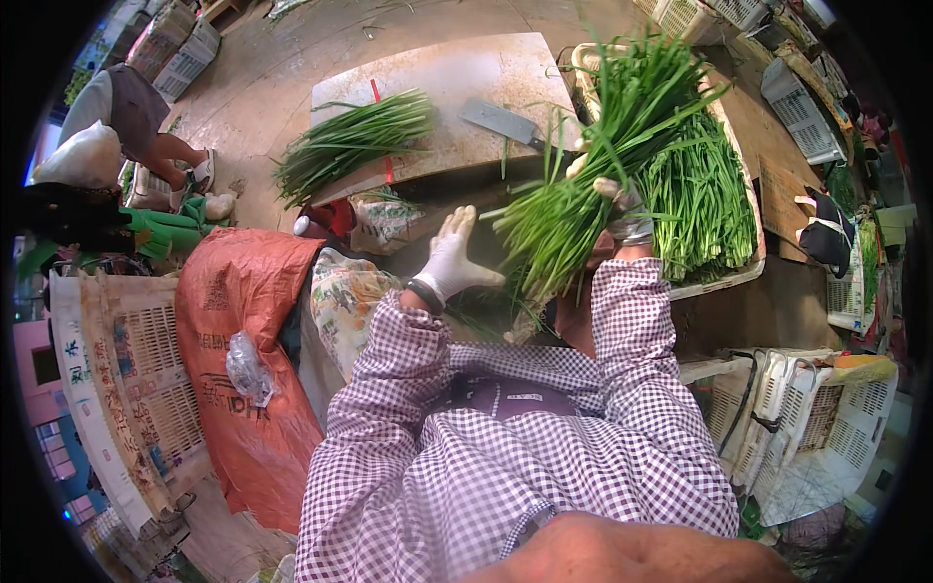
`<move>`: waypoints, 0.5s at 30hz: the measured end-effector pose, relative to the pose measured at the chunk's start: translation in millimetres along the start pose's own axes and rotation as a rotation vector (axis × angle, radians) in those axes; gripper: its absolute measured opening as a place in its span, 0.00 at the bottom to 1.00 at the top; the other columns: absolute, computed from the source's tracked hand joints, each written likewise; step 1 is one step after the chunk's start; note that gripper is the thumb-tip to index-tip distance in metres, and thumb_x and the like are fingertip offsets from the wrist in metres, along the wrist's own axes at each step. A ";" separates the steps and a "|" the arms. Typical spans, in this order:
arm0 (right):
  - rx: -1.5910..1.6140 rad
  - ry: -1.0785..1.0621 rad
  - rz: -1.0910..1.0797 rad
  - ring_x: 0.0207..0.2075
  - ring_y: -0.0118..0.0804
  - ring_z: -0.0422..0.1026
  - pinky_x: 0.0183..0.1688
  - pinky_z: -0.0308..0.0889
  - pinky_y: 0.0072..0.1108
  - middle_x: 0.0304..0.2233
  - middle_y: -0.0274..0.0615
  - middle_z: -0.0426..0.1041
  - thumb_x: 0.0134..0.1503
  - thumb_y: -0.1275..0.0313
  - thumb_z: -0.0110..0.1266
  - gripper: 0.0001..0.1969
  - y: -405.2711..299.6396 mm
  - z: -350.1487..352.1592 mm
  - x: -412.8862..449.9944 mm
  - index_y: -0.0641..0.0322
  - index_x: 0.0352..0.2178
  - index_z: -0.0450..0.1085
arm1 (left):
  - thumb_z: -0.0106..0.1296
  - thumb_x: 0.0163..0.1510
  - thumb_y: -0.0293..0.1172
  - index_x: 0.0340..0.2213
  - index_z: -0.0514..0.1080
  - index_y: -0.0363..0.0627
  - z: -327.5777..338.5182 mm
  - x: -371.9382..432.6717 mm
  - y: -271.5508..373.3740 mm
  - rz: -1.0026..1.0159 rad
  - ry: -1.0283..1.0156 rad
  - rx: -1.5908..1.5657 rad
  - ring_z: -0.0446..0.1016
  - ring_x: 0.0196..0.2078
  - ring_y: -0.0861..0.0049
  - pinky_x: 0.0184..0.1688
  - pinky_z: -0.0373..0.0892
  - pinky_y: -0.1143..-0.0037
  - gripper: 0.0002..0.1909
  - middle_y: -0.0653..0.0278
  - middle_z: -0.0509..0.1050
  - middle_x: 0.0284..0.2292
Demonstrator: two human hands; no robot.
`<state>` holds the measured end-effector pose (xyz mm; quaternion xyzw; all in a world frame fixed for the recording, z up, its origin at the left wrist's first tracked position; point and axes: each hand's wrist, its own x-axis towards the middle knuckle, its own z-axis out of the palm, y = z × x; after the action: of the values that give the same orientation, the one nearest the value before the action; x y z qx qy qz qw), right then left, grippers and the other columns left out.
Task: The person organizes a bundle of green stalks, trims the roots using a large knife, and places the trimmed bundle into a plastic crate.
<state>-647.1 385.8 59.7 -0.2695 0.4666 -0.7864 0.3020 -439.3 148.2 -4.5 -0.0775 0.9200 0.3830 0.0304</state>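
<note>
My right hand [623,208], in a whitish glove, grips a large bunch of long green leafy stalks [576,211], which look like garlic chives, raised in front of the crate. My left hand [459,259], also gloved, is spread with nothing in it, left of the cut-looking pale ends. On the board [444,73] lies another bunch of the stalks [357,138], over a red strip [388,169]. A cleaver [499,120] lies on the board, its handle towards the held bunch. More stalks [703,197] fill a white plastic crate [754,248] at the right.
An orange woven sack [240,350] drapes beside white plastic crates [160,393] on the left. Other crates [824,437] stand at the lower right. A person [138,116] is at the upper left. A printed bag [346,299] lies near my left forearm.
</note>
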 end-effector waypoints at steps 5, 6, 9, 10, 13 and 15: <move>0.141 -0.150 0.105 0.38 0.36 0.74 0.40 0.73 0.25 0.41 0.46 0.73 0.45 0.66 0.65 0.36 18.1 39.0 5.4 0.68 0.54 0.61 | 0.75 0.34 0.37 0.63 0.41 0.36 20.6 40.4 12.8 0.194 -0.359 -0.785 0.55 0.62 0.70 0.63 0.55 0.69 0.65 0.54 0.54 0.61; 0.274 -0.220 0.129 0.39 0.37 0.75 0.40 0.74 0.24 0.42 0.48 0.72 0.45 0.69 0.67 0.34 46.4 24.4 13.1 0.68 0.53 0.62 | 0.74 0.36 0.32 0.61 0.50 0.36 26.8 42.3 19.7 0.207 -0.464 -1.042 0.62 0.57 0.75 0.58 0.61 0.72 0.56 0.60 0.62 0.57; -0.009 -0.099 0.174 0.39 0.30 0.74 0.39 0.72 0.22 0.43 0.39 0.73 0.50 0.67 0.61 0.28 59.7 32.9 23.9 0.65 0.52 0.65 | 0.72 0.38 0.30 0.54 0.63 0.37 41.3 38.5 18.3 0.103 -0.557 -1.294 0.69 0.51 0.75 0.54 0.65 0.72 0.42 0.63 0.71 0.48; -0.076 -0.098 0.190 0.38 0.28 0.74 0.38 0.72 0.21 0.42 0.37 0.73 0.51 0.67 0.59 0.26 52.8 43.1 31.4 0.64 0.52 0.66 | 0.71 0.38 0.30 0.52 0.65 0.37 39.3 38.1 23.8 0.084 -0.546 -1.377 0.71 0.49 0.75 0.53 0.66 0.72 0.39 0.63 0.73 0.46; -0.007 0.039 0.355 0.40 0.27 0.70 0.46 0.66 0.20 0.41 0.35 0.73 0.54 0.57 0.55 0.26 54.1 59.5 54.0 0.62 0.50 0.68 | 0.68 0.42 0.31 0.50 0.67 0.37 19.5 46.9 26.1 0.058 -0.459 -1.519 0.73 0.45 0.73 0.50 0.68 0.71 0.33 0.62 0.75 0.43; -0.052 0.038 0.349 0.44 0.26 0.71 0.50 0.66 0.21 0.45 0.38 0.74 0.64 0.56 0.44 0.24 75.5 38.2 76.8 0.64 0.52 0.66 | 0.64 0.45 0.33 0.48 0.68 0.37 13.1 61.2 10.8 0.094 -0.428 -1.536 0.75 0.43 0.72 0.48 0.70 0.71 0.28 0.60 0.76 0.42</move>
<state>-654.9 279.4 18.9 -0.1774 0.5320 -0.7146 0.4180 -501.6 157.6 -13.2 0.0371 0.3756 0.9171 0.1282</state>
